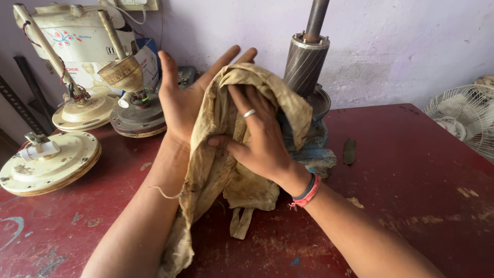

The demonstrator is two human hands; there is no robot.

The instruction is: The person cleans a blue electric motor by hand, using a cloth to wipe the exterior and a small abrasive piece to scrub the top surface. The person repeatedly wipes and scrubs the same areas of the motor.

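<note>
A dirty tan rag [216, 170] hangs between both my hands above the dark red table [411, 170]. My left hand [182, 98] is held palm up, fingers spread, with the rag draped against its palm. Over the rag lies my right hand [257, 136], wearing a ring and wrist bands; it presses the cloth against the left palm, thumb pinching a fold. The rag's lower end trails down onto the table. Behind the rag lies a stained blue cloth [314, 149].
A grey motor rotor with a shaft [306, 56] stands upright at the back. Cream ceiling-fan motor housings [49, 162] [85, 110] and a brass-coloured one [128, 82] sit at the left. A white table fan's grille [465, 118] is at the right edge. A purple wall [391, 46] is behind.
</note>
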